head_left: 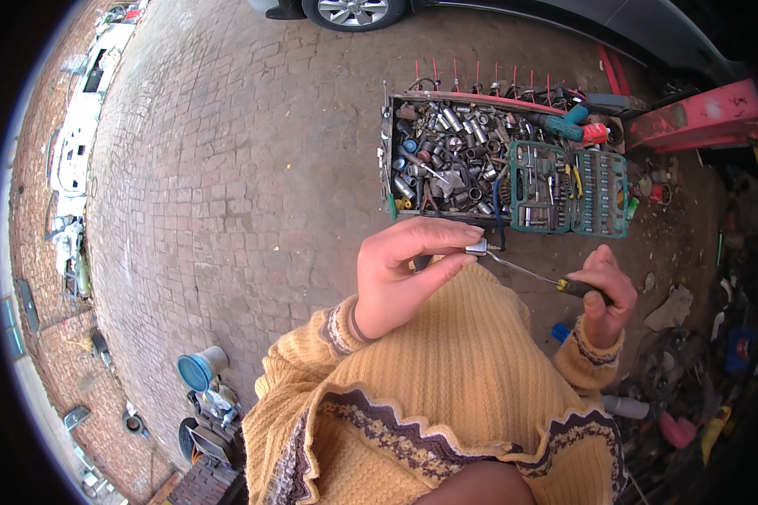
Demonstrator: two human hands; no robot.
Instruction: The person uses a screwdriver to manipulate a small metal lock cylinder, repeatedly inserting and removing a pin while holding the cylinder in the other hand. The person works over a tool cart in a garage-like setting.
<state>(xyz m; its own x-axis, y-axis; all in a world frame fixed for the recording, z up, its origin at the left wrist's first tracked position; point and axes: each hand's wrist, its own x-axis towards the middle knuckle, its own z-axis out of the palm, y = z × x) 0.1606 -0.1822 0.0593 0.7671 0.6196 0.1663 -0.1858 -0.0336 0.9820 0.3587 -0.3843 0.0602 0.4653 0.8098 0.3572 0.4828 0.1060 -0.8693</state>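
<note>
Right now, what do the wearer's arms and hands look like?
Left hand and right hand ungloved. Mustard-yellow knit sleeves, with patterned cuffs in dark purple-brown and cream. A thin dark line at the left wrist may be a band; can't confirm.

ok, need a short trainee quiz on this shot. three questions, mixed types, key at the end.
1. Multiple choice. What does the right hand hold?
A) a hammer
B) a thin-shafted tool with a dark handle
C) a paintbrush

2. True or false: the green tool case is closed.

3. Short answer. What is the left hand pinching, and between which parts of the hand?

Key:
1. B
2. False; it lies open, with tools showing in both halves.
3. A small silver metal piece, between thumb and fingers.
</note>
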